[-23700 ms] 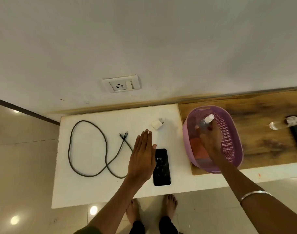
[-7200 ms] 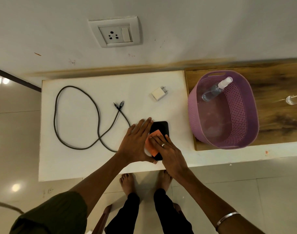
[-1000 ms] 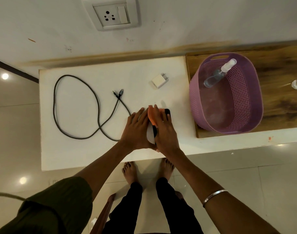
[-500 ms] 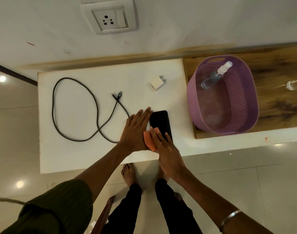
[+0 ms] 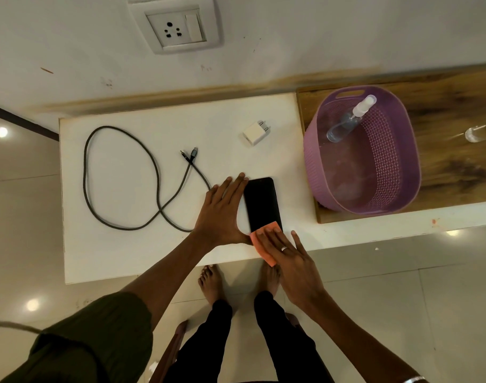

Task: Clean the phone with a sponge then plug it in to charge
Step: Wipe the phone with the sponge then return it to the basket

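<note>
On the white worktop (image 5: pixel 125 252) lies the black phone (image 5: pixel 261 203), screen dark; left hand (image 5: pixel 222 214) flat alongside it; right hand (image 5: pixel 289 258), fingers straight, presses the orange sponge (image 5: pixel 260 241) on its near end.

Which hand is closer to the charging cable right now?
Left. The left hand lies flat beside the phone, next to the cable. The right hand presses the sponge on the phone's far side.

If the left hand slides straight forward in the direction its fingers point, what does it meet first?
The left hand lies flat beside the phone, fingers aimed up and slightly right. That line probably runs over bare table and passes left of the white charger plug, reaching the wall; a slight drift would touch the plug.
</note>
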A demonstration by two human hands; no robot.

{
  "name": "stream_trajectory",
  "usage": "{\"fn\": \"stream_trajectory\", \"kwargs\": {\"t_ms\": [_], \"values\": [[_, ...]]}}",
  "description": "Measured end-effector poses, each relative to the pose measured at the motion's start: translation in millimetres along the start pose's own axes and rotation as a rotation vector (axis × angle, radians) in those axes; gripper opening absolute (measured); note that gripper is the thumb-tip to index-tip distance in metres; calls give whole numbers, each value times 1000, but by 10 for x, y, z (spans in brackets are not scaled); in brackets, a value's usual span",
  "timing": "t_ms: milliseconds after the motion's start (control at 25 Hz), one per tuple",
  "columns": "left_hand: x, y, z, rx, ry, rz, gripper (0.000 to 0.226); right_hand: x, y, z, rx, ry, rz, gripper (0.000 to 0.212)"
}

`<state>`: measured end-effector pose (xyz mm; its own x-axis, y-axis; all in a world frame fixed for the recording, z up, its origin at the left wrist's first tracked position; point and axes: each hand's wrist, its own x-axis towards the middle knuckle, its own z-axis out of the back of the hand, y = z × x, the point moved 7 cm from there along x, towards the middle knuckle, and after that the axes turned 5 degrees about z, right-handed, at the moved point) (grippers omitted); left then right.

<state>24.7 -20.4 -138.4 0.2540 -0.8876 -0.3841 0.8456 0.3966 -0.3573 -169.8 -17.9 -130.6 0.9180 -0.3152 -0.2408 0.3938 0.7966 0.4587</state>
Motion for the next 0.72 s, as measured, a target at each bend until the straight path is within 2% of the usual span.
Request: {"fn": "stream_trajectory", "kwargs": {"t_ms": [240, 360, 560, 720], "values": [[0, -5, 21, -37, -43, -8, 154, 210, -100, 247, 30, -131, -142, 92], [1, -10, 19, -30, -39, -18, 152, 475, -189, 401, 63, -162, -180, 86], [4, 0, 2, -19, -19, -19, 152, 920, -324, 478, 1, -33, -136, 80], [14, 3, -13, -27, -13, -25, 149, 1035, -394, 415, 72, 4, -236, 75]]}}
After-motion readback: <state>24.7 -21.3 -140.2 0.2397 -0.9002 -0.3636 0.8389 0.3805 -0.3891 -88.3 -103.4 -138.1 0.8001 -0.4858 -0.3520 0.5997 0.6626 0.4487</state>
